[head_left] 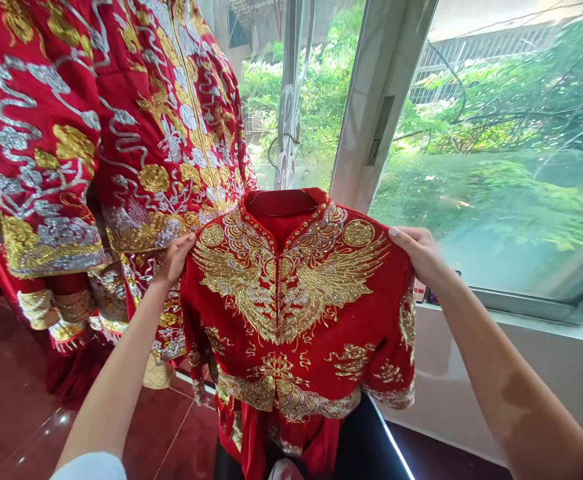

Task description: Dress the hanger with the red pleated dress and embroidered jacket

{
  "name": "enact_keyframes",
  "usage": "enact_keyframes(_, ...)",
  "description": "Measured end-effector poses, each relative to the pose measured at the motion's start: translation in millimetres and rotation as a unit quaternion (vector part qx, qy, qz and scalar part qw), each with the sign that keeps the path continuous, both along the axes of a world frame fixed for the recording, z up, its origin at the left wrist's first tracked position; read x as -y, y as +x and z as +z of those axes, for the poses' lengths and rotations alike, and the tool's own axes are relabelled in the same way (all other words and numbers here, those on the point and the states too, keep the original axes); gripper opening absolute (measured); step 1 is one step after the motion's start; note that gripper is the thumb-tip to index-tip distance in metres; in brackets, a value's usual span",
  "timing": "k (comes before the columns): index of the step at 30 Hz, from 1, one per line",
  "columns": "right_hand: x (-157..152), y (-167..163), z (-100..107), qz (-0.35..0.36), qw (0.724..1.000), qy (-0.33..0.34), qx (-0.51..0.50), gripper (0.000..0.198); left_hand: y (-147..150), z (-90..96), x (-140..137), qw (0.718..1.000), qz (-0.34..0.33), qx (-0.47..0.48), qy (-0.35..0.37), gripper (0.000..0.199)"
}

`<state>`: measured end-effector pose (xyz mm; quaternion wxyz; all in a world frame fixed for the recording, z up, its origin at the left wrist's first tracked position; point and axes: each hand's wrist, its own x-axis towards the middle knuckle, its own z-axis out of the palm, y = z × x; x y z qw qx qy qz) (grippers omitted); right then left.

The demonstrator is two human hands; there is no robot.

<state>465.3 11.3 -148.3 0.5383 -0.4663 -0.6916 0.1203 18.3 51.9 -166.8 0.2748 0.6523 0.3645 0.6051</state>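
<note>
A short red jacket (301, 320) with gold and silver embroidery hangs upright in front of me, its stand collar at the top and its front closed. Wing-like gold patterns spread over the chest. My left hand (175, 259) pinches the shoulder on the left, thumb on top, the other fingers partly hidden. On the opposite shoulder, my right hand (420, 253) grips the cloth with its thumb in front and the rest of its fingers behind. Below the hem, a red cloth with gold trim (256, 437) hangs down.
Larger red embroidered garments (171, 133) hang at the left, close to my left arm. Behind the jacket are a window frame (379, 100) and glass panes with greenery outside. Small items stand on the sill (511, 320). The floor (171, 433) is dark red tile.
</note>
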Motion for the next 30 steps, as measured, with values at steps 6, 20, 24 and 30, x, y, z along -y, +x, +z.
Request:
enact_keyframes(6, -0.8, 1.4, 2.8, 0.040, 0.999, -0.030, -0.007, 0.054, -11.2, 10.5, 5.7, 0.988, 0.065, -0.129, 0.054, 0.045)
enact_keyframes(20, -16.6, -86.2, 67.4, 0.046, 0.990, 0.028, 0.128, 0.060, 73.5, 104.8, -3.7, 0.965, -0.021, -0.244, 0.093, 0.038)
enact_keyframes(24, -18.6, -91.4, 64.2, 0.029, 0.992, 0.093, 0.084, 0.066, 73.1, 98.2, -18.8, 0.980, -0.009, -0.155, 0.125, 0.046)
enact_keyframes(30, -5.5, -89.1, 77.1, 0.041, 0.990, 0.095, 0.093, 0.065, 79.0, 98.5, -23.5, 0.983, -0.036, -0.109, 0.144, 0.055)
